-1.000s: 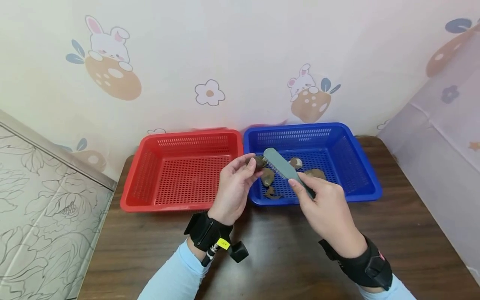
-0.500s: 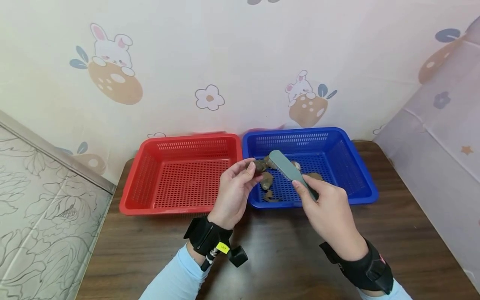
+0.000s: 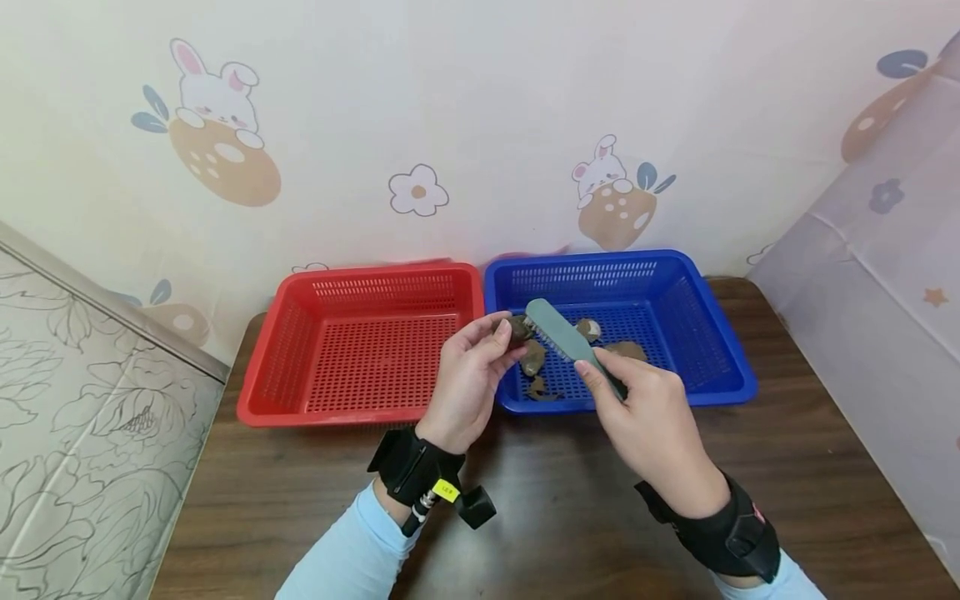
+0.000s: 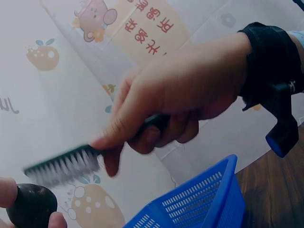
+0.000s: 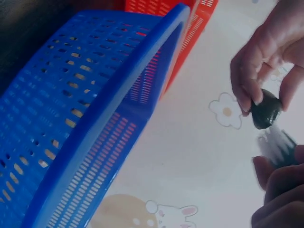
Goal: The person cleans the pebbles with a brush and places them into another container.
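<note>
My left hand [image 3: 468, 375] pinches a dark, rounded stone [image 3: 518, 330] between thumb and fingers above the left edge of the blue basket. Gripped in my right hand [image 3: 656, 417] is a green brush [image 3: 558, 329] with pale bristles, its head beside the stone. In the left wrist view the bristles [image 4: 64, 168] are just above the stone [image 4: 32, 205]. The right wrist view has the bristles [image 5: 276, 145] at the stone's [image 5: 266, 109] lower edge; whether they touch is hard to tell.
The blue basket [image 3: 720, 333] holds several brownish, muddy-looking stones [image 3: 533, 357]. Left of it stands a red basket [image 3: 258, 367], with nothing seen inside. Both are on a dark wooden table [image 3: 555, 508] against a wall with printed rabbits.
The brush head moved away from the held stone to the right, then back left beside it. My left hand keeps its grip on the stone, and the head view shifted slightly.
</note>
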Demonstrator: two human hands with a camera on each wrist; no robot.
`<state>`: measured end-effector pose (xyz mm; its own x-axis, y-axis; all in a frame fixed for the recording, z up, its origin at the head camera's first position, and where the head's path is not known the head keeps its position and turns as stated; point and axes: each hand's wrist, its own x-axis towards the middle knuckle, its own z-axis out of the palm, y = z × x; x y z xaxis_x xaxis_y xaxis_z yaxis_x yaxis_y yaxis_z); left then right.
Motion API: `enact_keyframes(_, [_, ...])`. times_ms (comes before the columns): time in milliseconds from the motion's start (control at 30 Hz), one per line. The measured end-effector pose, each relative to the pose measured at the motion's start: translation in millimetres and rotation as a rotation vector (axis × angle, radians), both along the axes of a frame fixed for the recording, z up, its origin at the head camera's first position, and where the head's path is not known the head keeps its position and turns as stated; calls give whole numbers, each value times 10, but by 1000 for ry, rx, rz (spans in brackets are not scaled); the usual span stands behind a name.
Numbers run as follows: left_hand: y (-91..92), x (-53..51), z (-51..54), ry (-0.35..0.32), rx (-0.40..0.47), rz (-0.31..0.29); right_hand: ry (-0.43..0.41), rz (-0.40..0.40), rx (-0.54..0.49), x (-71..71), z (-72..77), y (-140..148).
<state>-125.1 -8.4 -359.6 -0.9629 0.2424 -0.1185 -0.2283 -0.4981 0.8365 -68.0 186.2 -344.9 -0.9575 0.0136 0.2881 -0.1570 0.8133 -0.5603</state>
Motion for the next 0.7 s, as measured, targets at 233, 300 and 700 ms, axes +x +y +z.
enact_keyframes(233, [-12, -21, 19, 9, 10, -15, 4, 0, -20, -22, 5, 20])
enact_keyframes(300, [-10, -23, 29, 16, 11, -16, 14, 27, -38, -21, 1, 18])
enact_keyframes(700, [4, -1, 44, 1, 24, -10, 36, 20, -46, -4, 11, 30])
